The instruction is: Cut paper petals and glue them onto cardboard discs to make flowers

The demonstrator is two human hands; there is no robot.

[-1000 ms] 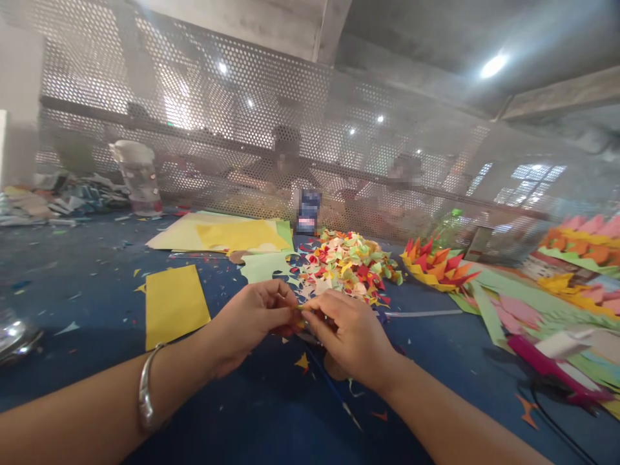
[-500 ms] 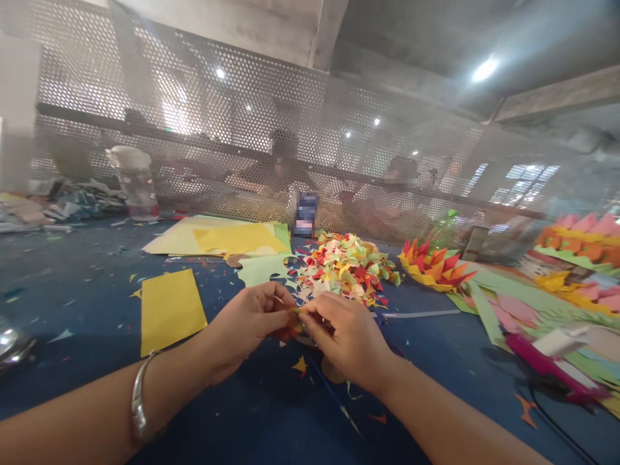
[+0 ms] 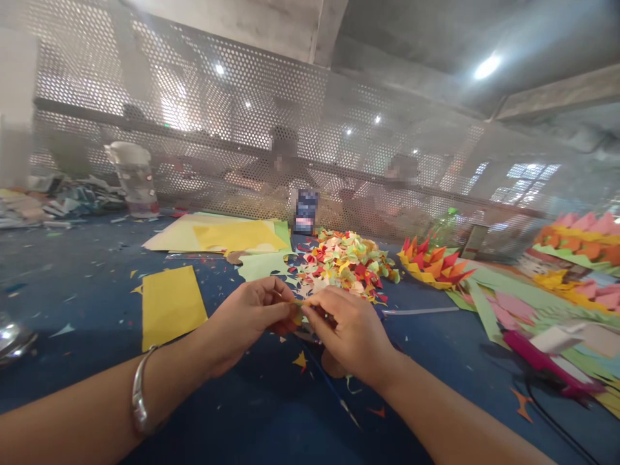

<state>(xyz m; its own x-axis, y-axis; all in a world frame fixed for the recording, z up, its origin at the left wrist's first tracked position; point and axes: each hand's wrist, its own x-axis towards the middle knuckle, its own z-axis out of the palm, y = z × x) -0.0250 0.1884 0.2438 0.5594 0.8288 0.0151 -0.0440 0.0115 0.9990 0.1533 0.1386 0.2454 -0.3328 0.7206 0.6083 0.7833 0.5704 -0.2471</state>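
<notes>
My left hand point(image 3: 259, 320) and my right hand point(image 3: 346, 329) meet over the blue table, fingertips almost touching. Pinched between them is a small yellow paper piece point(image 3: 298, 313), mostly covered by the fingers. Just beyond my hands lies a heap of small cut paper pieces point(image 3: 353, 258) in red, yellow, green and cream. Left of it is a pale green sheet point(image 3: 264, 268) with curved cut-outs. A yellow sheet point(image 3: 172, 307) lies beside my left forearm. Below my hands are a yellow scrap point(image 3: 301, 360) and a thin blue stick-like tool point(image 3: 339, 397), possibly a brush.
A phone point(image 3: 306, 212) stands against the perforated metal screen point(image 3: 232, 116), with people behind it. Stacked sheets point(image 3: 179, 234) and a lidded cup point(image 3: 135, 181) are at the back left. Folded paper flowers point(image 3: 436, 266), a magenta device point(image 3: 549, 368) and its cable occupy the right.
Both hands stay in almost the same place with the yellow paper piece between the fingertips. A little more of the piece shows now. The other things have not moved.
</notes>
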